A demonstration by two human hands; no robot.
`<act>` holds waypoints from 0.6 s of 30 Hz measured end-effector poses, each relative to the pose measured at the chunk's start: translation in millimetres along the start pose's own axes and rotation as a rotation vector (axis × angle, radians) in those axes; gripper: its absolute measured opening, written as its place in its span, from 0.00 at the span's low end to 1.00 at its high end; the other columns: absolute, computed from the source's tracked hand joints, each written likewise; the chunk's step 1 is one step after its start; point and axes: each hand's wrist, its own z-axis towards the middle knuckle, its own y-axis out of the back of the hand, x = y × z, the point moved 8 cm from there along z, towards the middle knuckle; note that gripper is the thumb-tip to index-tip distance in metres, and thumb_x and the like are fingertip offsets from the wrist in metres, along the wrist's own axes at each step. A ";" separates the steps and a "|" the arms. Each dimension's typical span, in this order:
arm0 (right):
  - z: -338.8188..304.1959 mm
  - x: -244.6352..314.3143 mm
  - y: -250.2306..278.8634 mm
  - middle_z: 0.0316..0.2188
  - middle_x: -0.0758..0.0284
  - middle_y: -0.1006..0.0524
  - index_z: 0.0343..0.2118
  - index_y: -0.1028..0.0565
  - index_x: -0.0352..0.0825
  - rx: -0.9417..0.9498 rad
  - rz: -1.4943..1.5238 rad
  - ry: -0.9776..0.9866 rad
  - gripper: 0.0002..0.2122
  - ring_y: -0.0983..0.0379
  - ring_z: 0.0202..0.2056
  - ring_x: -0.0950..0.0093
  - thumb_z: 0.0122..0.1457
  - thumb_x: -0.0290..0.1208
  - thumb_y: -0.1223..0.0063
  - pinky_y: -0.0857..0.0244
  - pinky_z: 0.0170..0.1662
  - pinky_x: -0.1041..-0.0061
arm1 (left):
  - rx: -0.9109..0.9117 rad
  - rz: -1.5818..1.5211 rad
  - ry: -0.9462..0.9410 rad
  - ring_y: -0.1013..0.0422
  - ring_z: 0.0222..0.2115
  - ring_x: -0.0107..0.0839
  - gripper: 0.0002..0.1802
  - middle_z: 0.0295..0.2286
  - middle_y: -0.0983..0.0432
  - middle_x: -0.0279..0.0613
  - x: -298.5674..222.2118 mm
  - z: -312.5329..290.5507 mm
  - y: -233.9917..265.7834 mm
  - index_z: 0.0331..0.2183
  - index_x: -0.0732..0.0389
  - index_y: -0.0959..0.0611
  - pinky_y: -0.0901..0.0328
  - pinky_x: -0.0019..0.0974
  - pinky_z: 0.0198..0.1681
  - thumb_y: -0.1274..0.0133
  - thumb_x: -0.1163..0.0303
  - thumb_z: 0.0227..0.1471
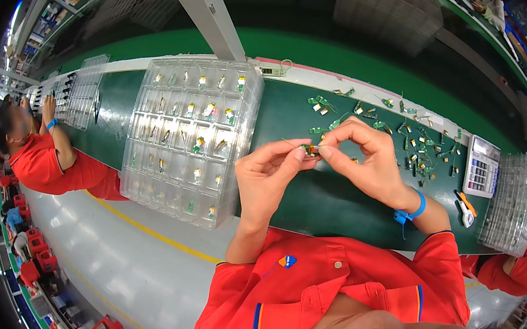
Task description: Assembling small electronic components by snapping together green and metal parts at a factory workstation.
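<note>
Above the dark green bench top, my left hand (261, 179) and my right hand (371, 158) meet, pinching one small green circuit board (311, 150) between thumbs and forefingers. A thin wire sticks out from it near my left fingertips, and fingers cover most of the board. A blue wrist strap (417, 207) circles my right wrist. Beyond and right of my right hand, several similar small boards (421, 148) with wires and pale or yellow parts lie scattered. On my left stands a clear plastic compartment tray (175, 149), many of its cells holding one such board.
A calculator (482, 166) lies at the bench's right end, near an orange-and-white hand tool (466, 209). Beside them rises a stack of clear trays (513, 204). A grey post (209, 17) stands behind the compartment tray. Co-workers in red sit at left (51, 158) and far right.
</note>
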 end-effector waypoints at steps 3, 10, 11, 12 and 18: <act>3.8 17.4 -0.7 0.25 0.66 0.25 0.28 0.26 0.30 0.016 -0.263 0.192 0.05 0.29 0.30 0.73 0.47 0.19 0.42 0.33 0.42 0.71 | -0.026 0.075 -0.030 0.23 0.29 0.34 0.06 0.32 0.23 0.52 -2.0 -0.5 1.3 0.33 0.74 0.20 0.24 0.33 0.34 0.48 0.83 0.50; 6.6 25.7 -2.7 0.24 0.65 0.25 0.25 0.26 0.30 0.068 -0.304 0.237 0.05 0.29 0.29 0.71 0.46 0.21 0.39 0.35 0.35 0.73 | -0.019 0.169 -0.077 0.23 0.30 0.32 0.07 0.32 0.22 0.48 -7.4 -3.4 -0.1 0.34 0.72 0.19 0.25 0.30 0.34 0.48 0.82 0.51; 7.0 24.9 -2.8 0.24 0.65 0.25 0.25 0.26 0.30 0.069 -0.305 0.238 0.05 0.29 0.29 0.71 0.46 0.21 0.39 0.35 0.35 0.73 | -0.034 0.178 -0.079 0.23 0.29 0.33 0.06 0.33 0.22 0.50 -8.2 -3.4 -0.1 0.33 0.73 0.20 0.25 0.31 0.33 0.48 0.83 0.50; 8.1 20.3 -1.9 0.24 0.65 0.24 0.26 0.25 0.30 0.062 -0.263 0.200 0.05 0.29 0.29 0.72 0.47 0.22 0.39 0.35 0.36 0.73 | -0.034 0.177 -0.080 0.23 0.29 0.33 0.06 0.33 0.22 0.50 -8.6 -2.7 -0.6 0.33 0.73 0.20 0.25 0.31 0.33 0.48 0.83 0.50; 8.4 3.8 -0.1 0.26 0.66 0.25 0.28 0.24 0.29 0.062 -0.120 0.049 0.05 0.30 0.31 0.76 0.50 0.24 0.39 0.36 0.38 0.77 | -0.003 0.149 -0.065 0.23 0.29 0.34 0.08 0.33 0.22 0.50 -10.8 -1.4 -3.1 0.36 0.72 0.20 0.26 0.30 0.33 0.49 0.80 0.53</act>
